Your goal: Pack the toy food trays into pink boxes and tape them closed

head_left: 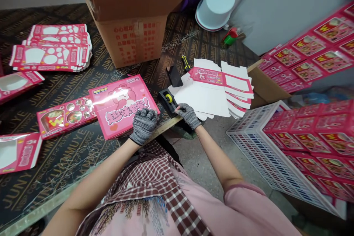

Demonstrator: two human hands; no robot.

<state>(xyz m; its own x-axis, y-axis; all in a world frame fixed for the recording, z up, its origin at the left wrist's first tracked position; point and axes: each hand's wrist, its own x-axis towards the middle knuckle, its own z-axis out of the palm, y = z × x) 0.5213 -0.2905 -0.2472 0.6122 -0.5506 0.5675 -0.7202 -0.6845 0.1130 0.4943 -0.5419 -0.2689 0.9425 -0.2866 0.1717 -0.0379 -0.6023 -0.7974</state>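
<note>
My left hand [144,126], in a grey knit glove, is curled into a fist on the near right corner of a pink printed box panel [121,105]. What lies under its fingers, if anything, is hidden. To the right, my right hand [188,115], gloved alike, pinches at the front end of a black tape dispenser [166,104], where the tape comes off. A roll of yellow tape [169,98] sits in the dispenser. Touching the panel's left side is a pink windowed box [66,116]. Flat pink-and-white carton blanks [210,97] lie beyond my right hand.
An open brown carton [135,40] stands at the back of the table. Flat window blanks [52,53] are piled left. A yellow-black cutter [186,62] and white bucket [217,5] lie farther back. Right of the table, a white plastic crate [257,155] holds pink boxes.
</note>
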